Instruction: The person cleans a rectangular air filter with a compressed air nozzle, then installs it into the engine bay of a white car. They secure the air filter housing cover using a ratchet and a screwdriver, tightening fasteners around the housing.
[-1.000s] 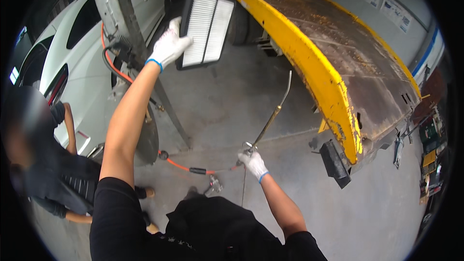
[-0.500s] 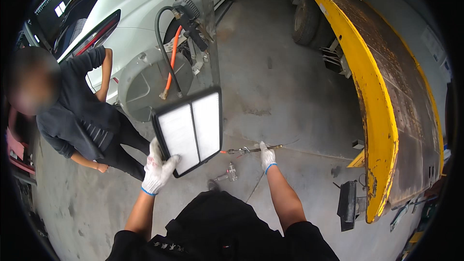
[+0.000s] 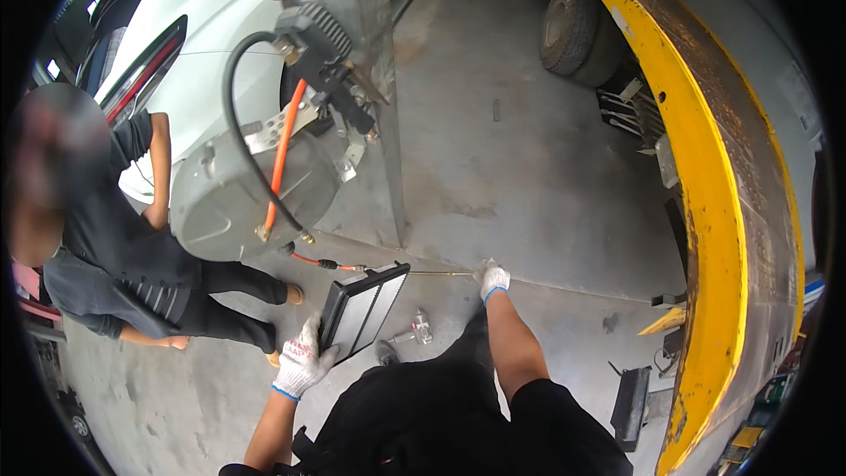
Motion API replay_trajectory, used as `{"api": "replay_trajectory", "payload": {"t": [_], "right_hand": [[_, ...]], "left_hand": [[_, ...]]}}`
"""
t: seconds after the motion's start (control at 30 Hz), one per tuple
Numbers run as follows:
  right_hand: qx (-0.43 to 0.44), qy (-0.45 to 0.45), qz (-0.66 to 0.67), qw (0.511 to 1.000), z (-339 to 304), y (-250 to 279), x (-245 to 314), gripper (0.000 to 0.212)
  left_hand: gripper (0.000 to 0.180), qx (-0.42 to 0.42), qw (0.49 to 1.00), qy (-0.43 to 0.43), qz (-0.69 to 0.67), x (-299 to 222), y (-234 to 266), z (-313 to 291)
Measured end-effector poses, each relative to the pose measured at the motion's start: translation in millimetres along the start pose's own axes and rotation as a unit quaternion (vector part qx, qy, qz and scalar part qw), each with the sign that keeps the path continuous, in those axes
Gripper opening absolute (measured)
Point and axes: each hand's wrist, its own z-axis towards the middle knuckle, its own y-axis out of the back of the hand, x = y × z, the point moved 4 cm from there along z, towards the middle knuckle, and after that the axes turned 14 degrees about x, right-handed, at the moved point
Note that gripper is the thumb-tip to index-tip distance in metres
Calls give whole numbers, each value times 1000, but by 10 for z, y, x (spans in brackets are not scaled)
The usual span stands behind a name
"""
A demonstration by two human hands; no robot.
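A car air filter [image 3: 359, 316] with a black frame and white pleats is tilted in front of me. My left hand [image 3: 304, 359], in a white knit glove with a blue cuff, is closed on its lower left edge. Farther right, my gloved right hand [image 3: 493, 279] closes around the end of a thin brass-coloured metal tube [image 3: 443, 273], which looks like part of an air blow gun. That tube runs left to the filter, which hides its middle. Beyond the filter's other side, an orange air hose [image 3: 306, 259] with dark fittings continues in line.
A silver pistol-shaped tool [image 3: 421, 326] lies on the concrete floor by my foot. At left stand a person [image 3: 150, 238] and a white car [image 3: 207, 44]. A grey rounded housing [image 3: 216, 198] with hoses hangs by a metal pillar [image 3: 374, 53]. A yellow truck bed [image 3: 705, 167] borders the right.
The filter has come lower and tipped, its pleated face now more edge-on. Metal tube now shows left of my right hand, where the tool's thicker body was. The view has shifted closer to the pillar.
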Motion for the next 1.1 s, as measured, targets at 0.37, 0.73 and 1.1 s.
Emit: {"api": "replay_trajectory", "payload": {"t": [0.37,0.73,1.1], "right_hand": [[174,-128,-187,958,2369,-393,1125,34],[343,-100,-234,904,3396,-1962,3596,42],[569,-199,-122,788,3945,-3351,4575,58]], "left_hand": [[82,83,991,106,29,-1188,-162,2095],[80,-84,939,178,-283,-2529,966,4612],[79,-259,706,-31,-659,-2429,1793,7686]]}}
